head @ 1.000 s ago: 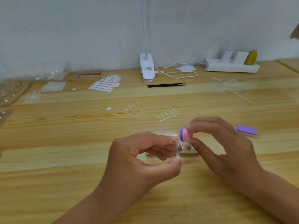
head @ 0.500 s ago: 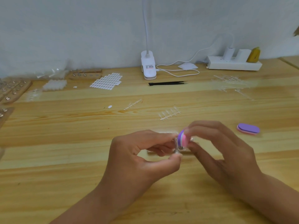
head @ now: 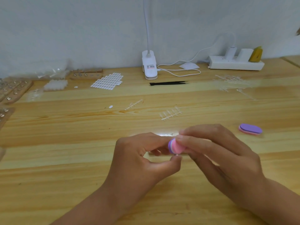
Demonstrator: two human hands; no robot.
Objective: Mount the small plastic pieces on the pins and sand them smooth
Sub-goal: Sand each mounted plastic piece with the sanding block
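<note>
— Pink on purple, that sanding block (head: pixel 174 146): who holds it, seen from the head camera?
— The right hand (head: pixel 227 161), pinching it on edge between thumb and fingertips (head: pixel 181 137), low over the wooden table (head: pixel 65 176).
— And the left hand (head: pixel 141 161)?
— Its forefinger and thumb curl toward each other, right against the block. A tiny pale plastic piece (head: pixel 177 154) shows at the thumb tip, just under the block. Whether the fingers grip it, I cannot tell.
— Any other pieces?
— A clear strip (head: pixel 171 114) of them lies beyond the hands, with a second strip (head: pixel 134 104) to its left. A second block (head: pixel 250 129) lies flat off to the right, and black tweezers (head: pixel 168 83) lie farther back near the clip lamp (head: pixel 149 67).
</note>
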